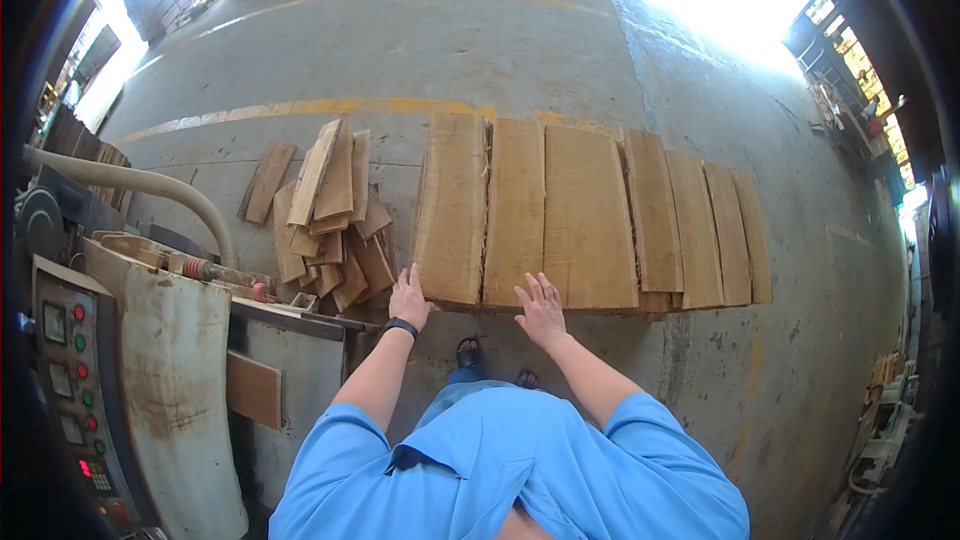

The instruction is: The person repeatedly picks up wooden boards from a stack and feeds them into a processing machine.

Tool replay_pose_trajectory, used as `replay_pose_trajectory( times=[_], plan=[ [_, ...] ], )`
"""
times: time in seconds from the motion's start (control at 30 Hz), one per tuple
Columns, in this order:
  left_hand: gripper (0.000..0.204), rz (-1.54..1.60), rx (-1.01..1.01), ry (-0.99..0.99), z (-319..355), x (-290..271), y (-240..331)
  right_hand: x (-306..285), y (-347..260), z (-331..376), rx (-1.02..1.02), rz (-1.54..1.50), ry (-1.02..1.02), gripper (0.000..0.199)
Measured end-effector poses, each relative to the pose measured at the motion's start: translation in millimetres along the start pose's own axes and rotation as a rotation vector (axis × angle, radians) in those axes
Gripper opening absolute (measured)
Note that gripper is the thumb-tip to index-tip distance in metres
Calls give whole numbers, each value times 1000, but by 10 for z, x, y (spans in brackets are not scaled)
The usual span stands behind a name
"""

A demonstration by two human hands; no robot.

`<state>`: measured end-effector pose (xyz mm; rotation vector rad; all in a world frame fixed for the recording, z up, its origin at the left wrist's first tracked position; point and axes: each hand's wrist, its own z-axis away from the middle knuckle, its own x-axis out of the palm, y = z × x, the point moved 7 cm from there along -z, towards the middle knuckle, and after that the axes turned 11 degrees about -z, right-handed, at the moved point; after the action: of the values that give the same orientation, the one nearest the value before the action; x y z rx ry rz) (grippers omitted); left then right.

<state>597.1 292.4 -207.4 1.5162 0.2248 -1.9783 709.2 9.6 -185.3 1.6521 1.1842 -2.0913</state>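
Several wide wooden boards lie side by side in a row in front of me, their near ends toward my feet. My left hand, with a dark band on its wrist, is at the near left corner of the leftmost board. Its fingers are stretched out. My right hand is spread at the near end of the second board, beside the broad third board. Neither hand grips anything. Whether the fingertips touch the wood, I cannot tell.
A loose pile of short wood offcuts lies left of the boards. Close on my left stands a machine with a control panel, a pale hose and a worn metal cover. Concrete floor with yellow lines stretches beyond.
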Motion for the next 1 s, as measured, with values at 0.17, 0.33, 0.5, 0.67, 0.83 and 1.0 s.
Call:
replay_pose_trajectory(
  times=[0.17,0.33,0.5,0.67,0.83,1.0],
  plan=[
    [99,2,35,15,-196,-40,-75,138,170,-213,-52,-29,-22,60],
    [97,24,79,26,-329,-17,-142,168,112,-310,-138,-37,37,56],
    [108,262,48,2,-756,-69,-330,150,-18,-492,-24,-83,26,58],
    [98,386,-28,-45,-1018,147,-690,140,118,-514,475,-449,252,88],
    [77,453,-118,-133,-983,4,-516,460,365,-582,736,-691,118,107],
    [67,532,-172,-67,-995,-10,-836,460,470,-685,936,-1237,228,89]
  ],
)
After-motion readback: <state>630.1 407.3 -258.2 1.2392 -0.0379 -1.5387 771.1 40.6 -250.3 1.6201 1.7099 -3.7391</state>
